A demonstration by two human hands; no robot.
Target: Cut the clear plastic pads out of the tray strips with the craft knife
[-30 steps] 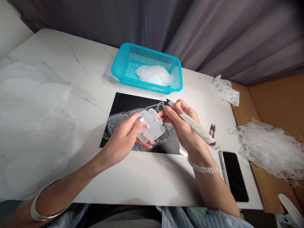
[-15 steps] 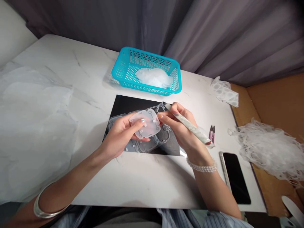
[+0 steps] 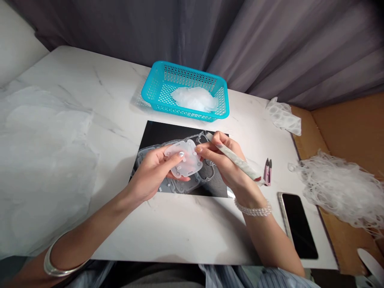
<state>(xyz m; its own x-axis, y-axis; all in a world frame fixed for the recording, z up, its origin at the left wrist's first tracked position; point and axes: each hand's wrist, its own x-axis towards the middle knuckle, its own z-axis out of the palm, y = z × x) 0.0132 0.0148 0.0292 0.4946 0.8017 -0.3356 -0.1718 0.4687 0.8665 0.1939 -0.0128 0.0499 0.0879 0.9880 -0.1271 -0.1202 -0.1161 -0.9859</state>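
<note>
My left hand (image 3: 153, 170) is closed on a small translucent white rubbery pad (image 3: 186, 160) with little pegs, holding it above a black mat (image 3: 159, 134). My right hand (image 3: 226, 164) grips a pale pen-shaped craft knife (image 3: 237, 161), and its fingertips touch the pad's right edge. Under the hands a translucent sheet (image 3: 183, 185) with cut-out shapes lies on the mat.
A turquoise basket (image 3: 159, 86) with several white pieces stands behind the mat. Small pink snips (image 3: 267, 171) and a black phone (image 3: 298, 224) lie to the right. White trimmings (image 3: 342, 192) sit on a cardboard box, a folded scrap (image 3: 283, 116) farther back, and translucent sheets (image 3: 39, 160) at left.
Both hands with the pad have drifted slightly left and lower toward the mat. The right fingertips have closed in on the pad's edge.
</note>
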